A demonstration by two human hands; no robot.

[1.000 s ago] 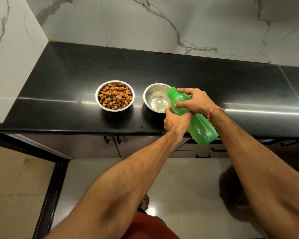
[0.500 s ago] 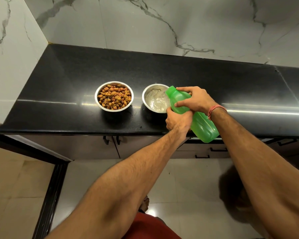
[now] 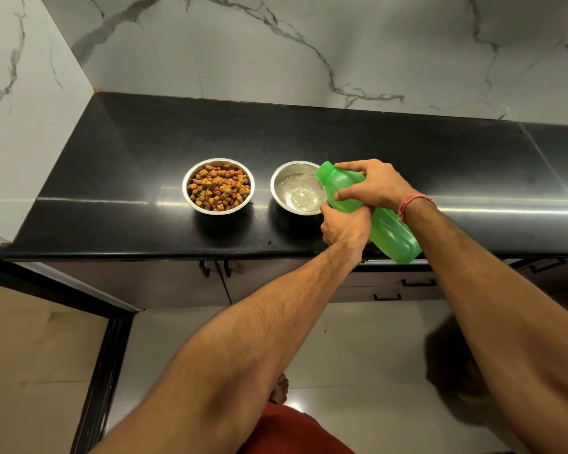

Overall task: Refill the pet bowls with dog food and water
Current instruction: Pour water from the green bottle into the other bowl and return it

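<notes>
Both hands hold the tilted green bottle [image 3: 371, 209]: right hand [image 3: 371, 185] on top, left hand [image 3: 346, 224] beneath. Its mouth overhangs the water bowl [image 3: 297, 188]. The kibble bowl [image 3: 217, 186] stands beside, on the black tabletop [image 3: 128, 165].

Black polished counter [image 3: 145, 152], speckled, running left to right and ending against a side wall [image 3: 23, 93] at the left. A thin seam [image 3: 538, 152] across its top near the right end, and a long bright streak of reflected light along the front part. White marble-look back wall [image 3: 309, 44] with grey veins, meeting the side wall in a corner. Below, grey-brown cabinet doors [image 3: 145, 283] with small dark handles [image 3: 225, 268], drawers [image 3: 391, 286] to the right. Pale glossy floor tiles [image 3: 358, 355]. Dark door frame [image 3: 99, 371] at lower left, beige floor [image 3: 30, 371] beyond.
</notes>
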